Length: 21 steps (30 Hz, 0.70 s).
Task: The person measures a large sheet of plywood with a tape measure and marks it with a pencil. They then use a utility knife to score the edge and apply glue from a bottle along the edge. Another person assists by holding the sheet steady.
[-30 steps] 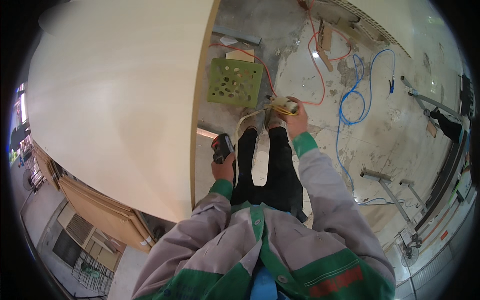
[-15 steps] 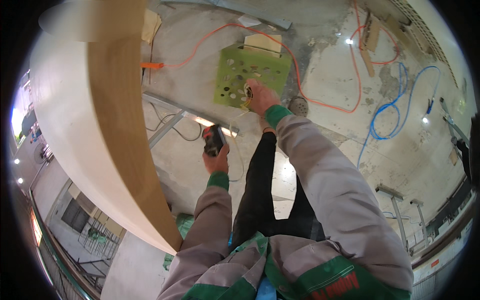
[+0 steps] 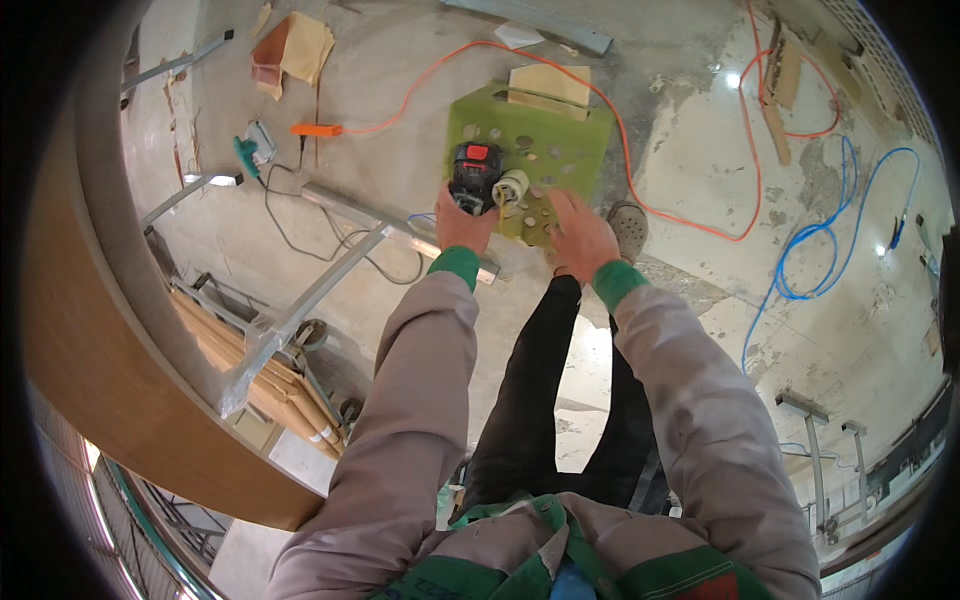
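Observation:
My left hand [image 3: 465, 222] grips a black power tool with a red-marked battery pack [image 3: 476, 172], held over a green perforated stand [image 3: 575, 135]. Against the tool's right side is a small whitish cylinder, like a roll [image 3: 511, 186], with a yellow strand hanging from it; whether it rests on the stand or is held cannot be made out. At the stand's near right edge, my right hand [image 3: 583, 238] has its fingers stretched forward and nothing visible in them. Small scattered pieces or holes dot the green top.
An orange cord [image 3: 690, 232] loops round the stand to an orange connector [image 3: 316, 130]. Blue hose [image 3: 790, 285] coils at right. A metal frame [image 3: 335, 270], a teal-handled tool [image 3: 250, 155] and paper pieces [image 3: 305, 50] lie left. A large curved wooden panel [image 3: 150, 385] stands near left.
My left hand has brought the power tool up and right over the green stand. My right hand has released the whitish cylinder and drawn back right. The wooden panel now takes up less view.

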{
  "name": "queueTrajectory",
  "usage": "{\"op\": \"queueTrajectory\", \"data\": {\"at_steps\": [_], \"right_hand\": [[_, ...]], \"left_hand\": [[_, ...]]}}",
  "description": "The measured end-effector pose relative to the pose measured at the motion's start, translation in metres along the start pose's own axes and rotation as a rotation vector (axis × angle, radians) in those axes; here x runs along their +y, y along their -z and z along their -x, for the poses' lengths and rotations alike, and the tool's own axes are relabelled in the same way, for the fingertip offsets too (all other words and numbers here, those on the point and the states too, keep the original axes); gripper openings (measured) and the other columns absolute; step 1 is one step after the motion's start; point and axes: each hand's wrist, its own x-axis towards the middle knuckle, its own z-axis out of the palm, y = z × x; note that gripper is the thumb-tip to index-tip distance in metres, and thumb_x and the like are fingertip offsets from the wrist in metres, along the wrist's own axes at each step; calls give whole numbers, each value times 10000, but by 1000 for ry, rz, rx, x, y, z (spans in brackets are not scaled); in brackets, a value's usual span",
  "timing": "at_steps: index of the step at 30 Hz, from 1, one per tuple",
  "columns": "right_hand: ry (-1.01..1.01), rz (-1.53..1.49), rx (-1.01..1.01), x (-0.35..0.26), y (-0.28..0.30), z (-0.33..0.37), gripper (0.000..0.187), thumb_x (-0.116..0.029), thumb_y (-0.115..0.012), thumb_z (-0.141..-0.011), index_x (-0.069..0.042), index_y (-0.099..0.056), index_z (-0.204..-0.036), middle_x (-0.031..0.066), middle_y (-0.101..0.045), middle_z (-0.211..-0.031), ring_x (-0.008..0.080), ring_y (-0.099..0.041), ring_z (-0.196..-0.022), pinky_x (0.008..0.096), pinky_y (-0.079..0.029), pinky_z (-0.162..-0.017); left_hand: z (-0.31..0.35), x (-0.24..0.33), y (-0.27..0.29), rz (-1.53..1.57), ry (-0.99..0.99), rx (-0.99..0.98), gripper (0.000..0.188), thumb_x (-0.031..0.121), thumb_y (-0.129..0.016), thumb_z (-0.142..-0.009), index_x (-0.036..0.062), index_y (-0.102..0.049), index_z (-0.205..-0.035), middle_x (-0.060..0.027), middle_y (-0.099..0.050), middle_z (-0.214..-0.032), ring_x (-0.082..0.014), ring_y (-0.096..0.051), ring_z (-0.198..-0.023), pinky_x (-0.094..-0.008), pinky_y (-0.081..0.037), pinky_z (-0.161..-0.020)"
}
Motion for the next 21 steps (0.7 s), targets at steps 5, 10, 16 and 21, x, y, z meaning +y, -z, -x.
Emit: {"op": "queueTrajectory", "data": {"at_steps": [5, 10, 16, 21], "right_hand": [[-190, 83, 1, 48, 23, 74, 572, -144, -692, -913, -117, -486, -1445, 189, -560, -1432, 431, -621, -1229, 527, -544, -982], [-443, 132, -99, 86, 41, 122, 561, -180, -701, -910, -75, -541, -1438, 218, -590, -1441, 451, -609, -1255, 525, -516, -1048], [-533, 181, -104, 100, 48, 145, 585, -227, -733, -887, -78, -568, -1428, 240, -602, -1418, 455, -620, -1244, 535, -519, -1041], [-646, 202, -131, 91, 47, 145, 576, -285, -735, -905, -94, -581, -1426, 218, -629, -1394, 417, -617, -1276, 507, -516, -1069]], "left_hand": [[15, -9, -10, 4, 175, 27, 820, 272, -919, -686, 0, -531, -1355, -246, -623, -1278, -425, -606, -1210, -490, -483, -1066], [35, -23, -19, -20, 279, 133, 828, 302, -922, -685, -44, -529, -1326, -272, -628, -1276, -418, -634, -1186, -485, -501, -1044], [22, -23, 1, 83, 232, 180, 936, 389, -909, -710, -44, -489, -1426, -264, -635, -1300, -417, -639, -1204, -491, -514, -1037], [6, -1, 13, 295, 419, 289, 894, 517, -889, -787, -60, -537, -1372, -242, -684, -1248, -359, -691, -1116, -451, -534, -983]]}}
